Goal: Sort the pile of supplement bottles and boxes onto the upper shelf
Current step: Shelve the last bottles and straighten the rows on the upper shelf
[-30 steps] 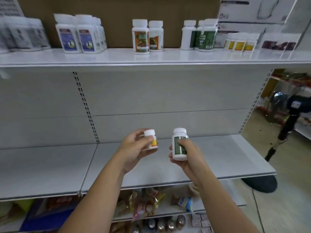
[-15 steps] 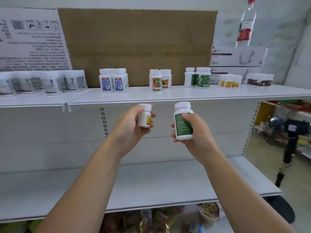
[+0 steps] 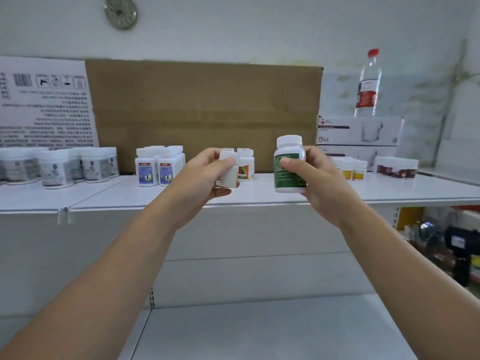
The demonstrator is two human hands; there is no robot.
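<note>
Much looked done: grouped bottles already stood along the upper shelf. Two remained unplaced at shelf height. The left hand gripped a small white bottle, its group unclear, and the right hand gripped a green-labelled bottle.
</note>
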